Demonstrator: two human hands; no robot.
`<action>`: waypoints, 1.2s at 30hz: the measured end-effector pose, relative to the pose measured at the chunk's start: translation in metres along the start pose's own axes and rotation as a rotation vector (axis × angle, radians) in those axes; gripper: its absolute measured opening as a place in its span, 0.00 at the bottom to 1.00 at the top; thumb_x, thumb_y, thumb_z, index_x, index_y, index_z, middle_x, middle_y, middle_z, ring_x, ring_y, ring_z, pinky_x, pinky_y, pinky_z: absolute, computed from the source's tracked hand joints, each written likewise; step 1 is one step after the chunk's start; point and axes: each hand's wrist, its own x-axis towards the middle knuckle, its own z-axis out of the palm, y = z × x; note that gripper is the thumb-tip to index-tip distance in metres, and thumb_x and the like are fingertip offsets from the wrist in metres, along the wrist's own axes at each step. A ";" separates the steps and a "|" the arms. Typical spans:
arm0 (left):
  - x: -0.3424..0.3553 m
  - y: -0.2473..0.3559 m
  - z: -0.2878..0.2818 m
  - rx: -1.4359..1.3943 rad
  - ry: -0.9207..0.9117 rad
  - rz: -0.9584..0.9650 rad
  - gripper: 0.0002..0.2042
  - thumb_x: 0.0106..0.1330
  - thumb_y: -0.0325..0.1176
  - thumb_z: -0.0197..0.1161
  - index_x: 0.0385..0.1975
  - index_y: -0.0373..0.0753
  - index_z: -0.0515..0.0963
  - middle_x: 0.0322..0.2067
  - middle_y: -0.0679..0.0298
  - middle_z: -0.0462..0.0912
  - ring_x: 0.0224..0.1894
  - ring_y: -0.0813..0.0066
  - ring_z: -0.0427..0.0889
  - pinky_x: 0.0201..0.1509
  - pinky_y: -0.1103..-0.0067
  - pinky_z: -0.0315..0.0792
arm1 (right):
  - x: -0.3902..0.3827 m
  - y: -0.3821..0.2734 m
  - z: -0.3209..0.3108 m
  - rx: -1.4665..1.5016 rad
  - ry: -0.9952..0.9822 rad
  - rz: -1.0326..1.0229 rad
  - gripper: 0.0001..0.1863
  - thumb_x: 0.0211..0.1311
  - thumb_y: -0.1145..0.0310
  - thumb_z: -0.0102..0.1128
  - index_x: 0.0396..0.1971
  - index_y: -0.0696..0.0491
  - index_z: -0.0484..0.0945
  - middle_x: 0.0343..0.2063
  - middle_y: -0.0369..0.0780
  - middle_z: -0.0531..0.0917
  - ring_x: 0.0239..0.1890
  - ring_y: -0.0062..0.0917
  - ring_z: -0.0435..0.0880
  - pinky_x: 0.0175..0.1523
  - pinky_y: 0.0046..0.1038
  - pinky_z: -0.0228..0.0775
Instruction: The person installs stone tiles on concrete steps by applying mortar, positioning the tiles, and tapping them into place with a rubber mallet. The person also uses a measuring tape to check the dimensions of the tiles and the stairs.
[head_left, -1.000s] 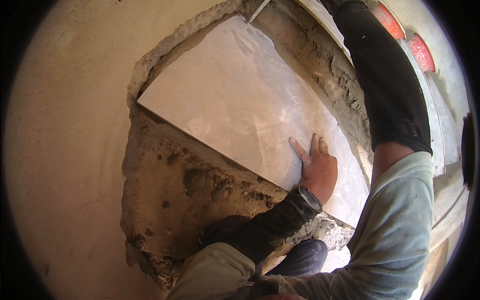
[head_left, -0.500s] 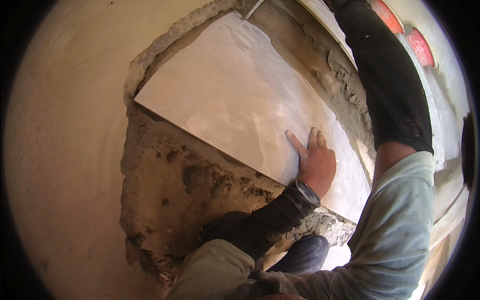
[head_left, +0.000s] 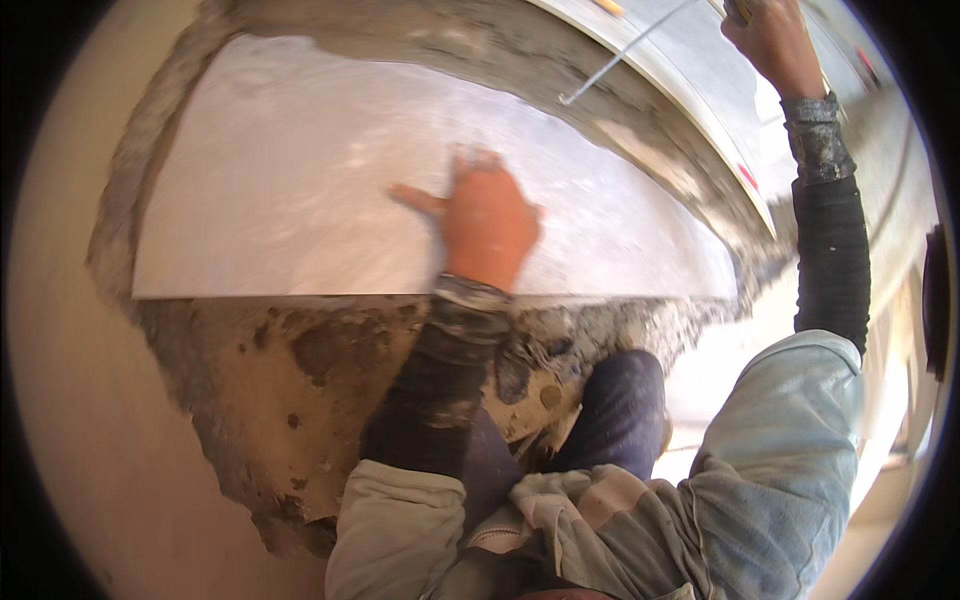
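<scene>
A large pale tile (head_left: 330, 180), cut to a curve on its far side, lies over rough ground in front of me. My left hand (head_left: 490, 225) presses on it with the thumb stretched out and the palm down; motion blurs the fingertips. At the top right edge, my right hand (head_left: 775, 40) is closed round a small dark and yellow thing, apparently a tape measure, partly cut off by the frame. A thin pale strip with a hooked end, which looks like its blade (head_left: 630, 50), slants down to the mortar beyond the tile.
Rough grey mortar (head_left: 440, 35) borders the tile's far side, with a pale curved edge (head_left: 700, 130) beyond. Stained bare ground (head_left: 250, 370) lies on the near side. A smooth plastered surface (head_left: 70, 350) curves along the left. My knee (head_left: 625, 400) is close to the tile.
The view has turned, so the tile's near edge now runs level. My left hand has shifted toward the tile's middle. My right hand has come into sight, and more of the thin strip shows.
</scene>
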 end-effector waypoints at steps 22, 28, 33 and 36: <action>0.016 0.002 0.008 0.205 -0.019 0.065 0.40 0.57 0.60 0.68 0.65 0.39 0.70 0.68 0.58 0.68 0.74 0.58 0.60 0.72 0.49 0.51 | -0.380 0.179 -0.043 -0.313 -0.319 0.117 0.09 0.51 0.69 0.58 0.33 0.52 0.81 0.45 0.47 0.73 0.50 0.42 0.72 0.52 0.40 0.72; 0.020 -0.002 0.009 0.129 -0.006 0.146 0.38 0.60 0.52 0.70 0.61 0.27 0.70 0.64 0.45 0.70 0.71 0.56 0.64 0.73 0.71 0.57 | -0.396 0.179 -0.028 -0.320 -0.219 0.076 0.06 0.51 0.69 0.56 0.22 0.54 0.79 0.41 0.45 0.74 0.47 0.38 0.71 0.50 0.32 0.71; 0.017 0.008 0.010 0.094 -0.007 0.137 0.37 0.61 0.50 0.70 0.61 0.26 0.70 0.64 0.44 0.70 0.71 0.56 0.65 0.73 0.71 0.58 | -0.408 0.183 -0.027 -0.315 -0.168 0.106 0.07 0.48 0.67 0.58 0.20 0.54 0.79 0.39 0.45 0.74 0.46 0.38 0.71 0.49 0.31 0.71; 0.018 0.007 0.011 0.103 -0.007 0.138 0.36 0.61 0.49 0.70 0.61 0.25 0.70 0.64 0.43 0.70 0.71 0.56 0.65 0.72 0.71 0.58 | -0.408 0.183 -0.025 -0.312 -0.165 0.100 0.07 0.47 0.66 0.59 0.19 0.54 0.80 0.39 0.45 0.75 0.46 0.38 0.71 0.49 0.31 0.71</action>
